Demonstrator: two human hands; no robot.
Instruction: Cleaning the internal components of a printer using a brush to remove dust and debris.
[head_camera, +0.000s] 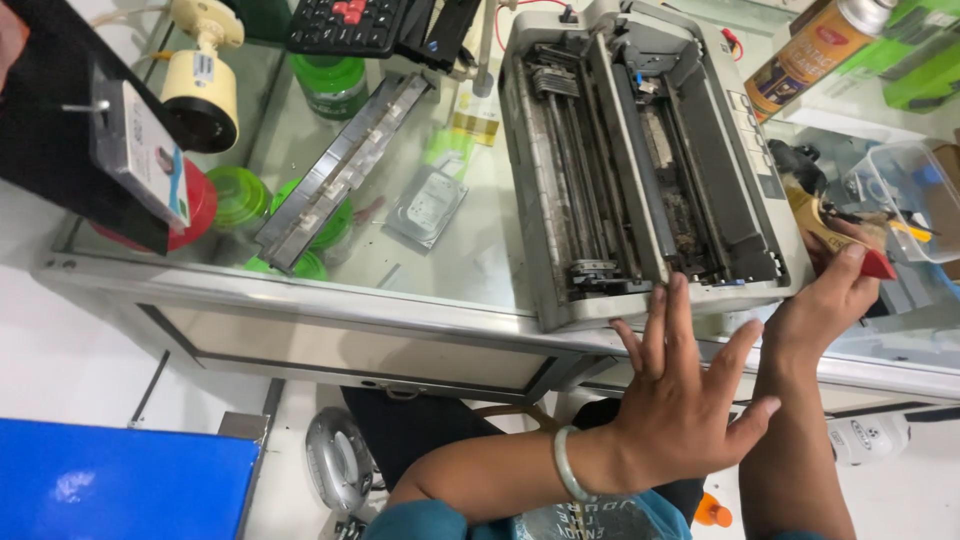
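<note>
Nearest camera: left hand (680, 400), fingers spread and released, a pale bangle (567, 465) on the wrist; fingertips rest on the front edge of the opened printer (640, 160).
Right hand: right hand (830, 295) sits just beside the printer's front right corner, clenched around the yellow handle of a paintbrush (812, 210) with dark bristles; a red part shows at the thumb, and I cannot tell whether it belongs to the brush.
Printer: grey, cover off, rails and rollers exposed, dusty inside. It stands on the glass table (420, 270) with its front edge at the table's near rim.
Position relative to hands: printer lies directly ahead of both hands; left hand touching its front lip, right hand at its right side with the brush bristles alongside the casing, not inside the mechanism.
Risk 1: printer sits close to the rim; a push or pull from the left hand could, in my judgement, slide it off the glass.
Risk 2: bristles could snag on the exposed rails or drive dust deeper if swept inward.
Risk 3: spray can (815, 50) and clear plastic box (915, 195) stand near the right elbow's path; a wide sweep might knock them.
Elsewhere: metal cover strip (340, 170) and green lids (235, 195) lie to the left, well apart from the hands.
</note>
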